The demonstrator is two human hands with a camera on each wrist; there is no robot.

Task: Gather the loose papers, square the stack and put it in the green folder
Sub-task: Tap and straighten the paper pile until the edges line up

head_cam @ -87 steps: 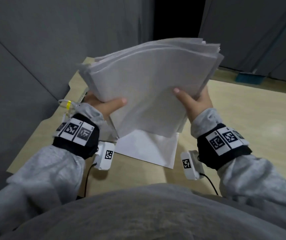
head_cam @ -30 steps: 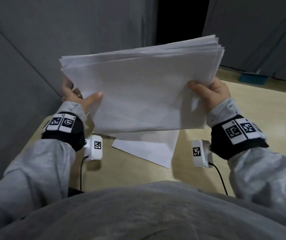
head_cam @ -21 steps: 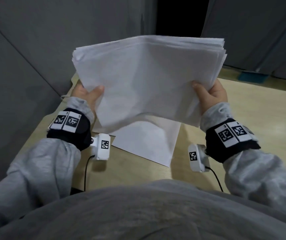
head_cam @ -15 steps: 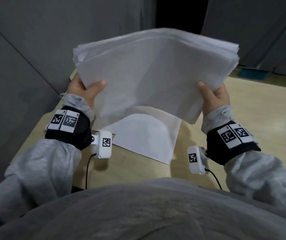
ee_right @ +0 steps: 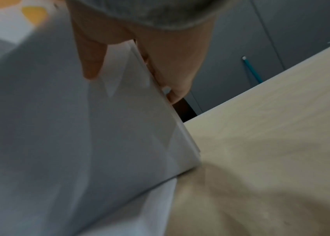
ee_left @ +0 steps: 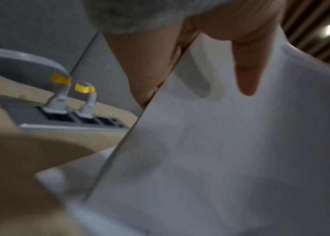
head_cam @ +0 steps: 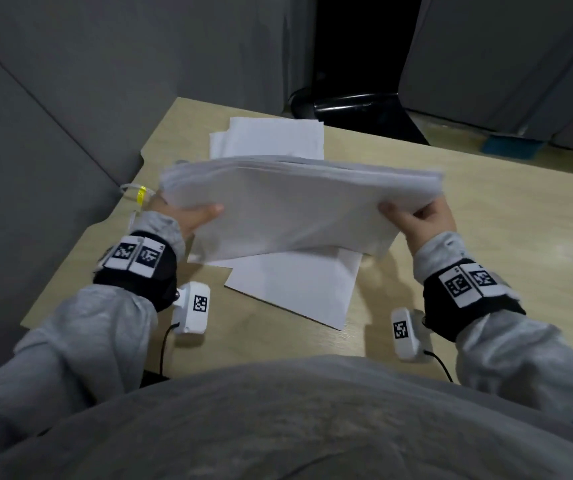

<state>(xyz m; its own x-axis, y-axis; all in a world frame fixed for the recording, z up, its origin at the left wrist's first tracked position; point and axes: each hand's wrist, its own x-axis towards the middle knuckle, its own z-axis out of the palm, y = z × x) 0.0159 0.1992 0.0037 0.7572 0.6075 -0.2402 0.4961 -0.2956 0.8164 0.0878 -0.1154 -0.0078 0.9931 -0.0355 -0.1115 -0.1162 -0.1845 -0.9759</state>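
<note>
From my remote station, the head view showed a light wood-grain desk (head_cam: 479,216) set into a corner of grey fabric partition panels (head_cam: 70,74). The desk's left edge had a stepped cutout against the panels. A recessed grey socket strip (ee_left: 63,118) sat in the desk at the left, with two white plugs (ee_left: 58,102) bearing yellow tags (ee_left: 84,88) inserted. Behind the desk, a dark gap (head_cam: 364,39) opened between the panels, and a black chair base (head_cam: 350,105) stood within it. A blue-green object (head_cam: 510,145) lay at the far right desk edge; its type was not discernible. Lighting was dim. The left wrist view showed a slatted ceiling (ee_left: 317,32) with one bright lamp (ee_left: 329,28).
</note>
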